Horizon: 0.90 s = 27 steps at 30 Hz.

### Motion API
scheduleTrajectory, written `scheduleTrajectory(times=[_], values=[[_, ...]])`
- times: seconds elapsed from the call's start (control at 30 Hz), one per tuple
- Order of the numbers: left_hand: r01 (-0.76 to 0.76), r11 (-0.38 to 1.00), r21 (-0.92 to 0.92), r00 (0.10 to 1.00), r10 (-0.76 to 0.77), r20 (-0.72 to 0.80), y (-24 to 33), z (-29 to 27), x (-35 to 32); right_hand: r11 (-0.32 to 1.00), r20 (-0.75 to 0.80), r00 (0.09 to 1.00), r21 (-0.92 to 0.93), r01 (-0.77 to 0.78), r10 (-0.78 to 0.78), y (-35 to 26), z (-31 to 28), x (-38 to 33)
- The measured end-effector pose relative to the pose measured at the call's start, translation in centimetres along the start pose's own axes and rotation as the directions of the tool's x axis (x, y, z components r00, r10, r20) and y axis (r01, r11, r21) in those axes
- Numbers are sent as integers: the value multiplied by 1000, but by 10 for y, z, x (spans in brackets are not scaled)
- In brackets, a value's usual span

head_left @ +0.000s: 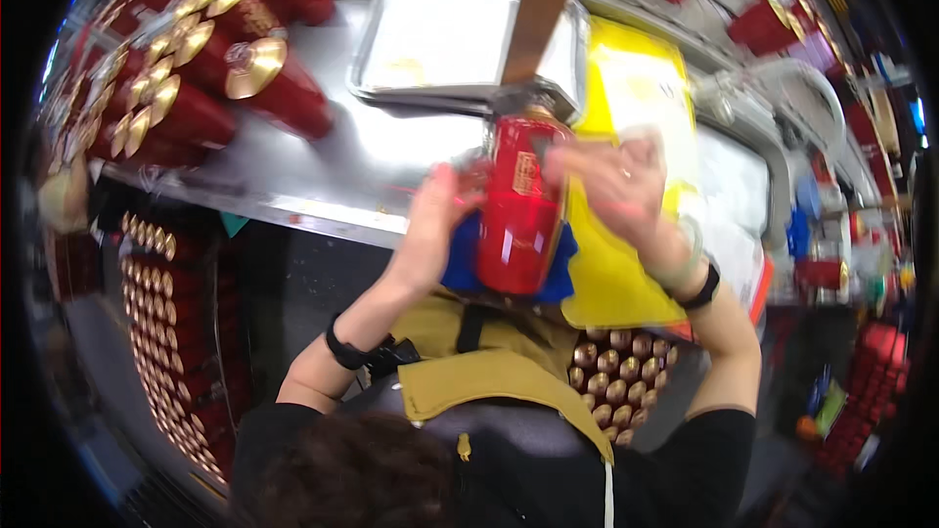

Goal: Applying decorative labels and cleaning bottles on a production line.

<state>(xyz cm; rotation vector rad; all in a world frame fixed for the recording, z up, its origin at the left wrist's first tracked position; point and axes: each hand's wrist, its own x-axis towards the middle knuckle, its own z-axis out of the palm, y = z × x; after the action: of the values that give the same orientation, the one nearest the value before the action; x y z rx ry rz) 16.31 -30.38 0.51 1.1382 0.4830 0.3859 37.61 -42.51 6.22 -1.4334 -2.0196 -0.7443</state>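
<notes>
In front of me a glossy dark red bottle (518,235) with gold print stands out over a blue cloth (462,269). Its narrow end points away from me and is smeared by motion. My left hand (427,230) is against the bottle's left side, thumb up and fingers reaching around it; the fingertips are partly hidden. On the bottle's right side is my right hand (621,186), its fingers bent toward the gold print. That hand is blurred, so I cannot make out whether its fingers pinch anything.
A brown post (543,15) rises just beyond the bottle. Behind it lies a white-lined metal tray (440,24); to the right, a yellow sheet (626,279). Several red bottles with gold bases (293,88) crowd the steel bench's left. Crates of gold-ended bottles (156,323) stand below.
</notes>
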Motion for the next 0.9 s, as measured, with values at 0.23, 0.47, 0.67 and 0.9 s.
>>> scheduleTrajectory(times=[0.23,0.47,0.67,0.9], values=[[58,998,15,985,-60,161,5,1,21,899,74,983,399,-182,166,-69,-37,3],[314,930,-191,930,-261,258,36,8,2,925,-268,911,305,-227,312,-74,-44,41],[-245,949,197,831,310,-462,78,-102,-70,805,-164,798,265,-531,580,-71,-42,3],[-34,615,788,-5,788,-616,99,-268,-35,688,-121,681,230,-689,722,-87,-35,-12]])
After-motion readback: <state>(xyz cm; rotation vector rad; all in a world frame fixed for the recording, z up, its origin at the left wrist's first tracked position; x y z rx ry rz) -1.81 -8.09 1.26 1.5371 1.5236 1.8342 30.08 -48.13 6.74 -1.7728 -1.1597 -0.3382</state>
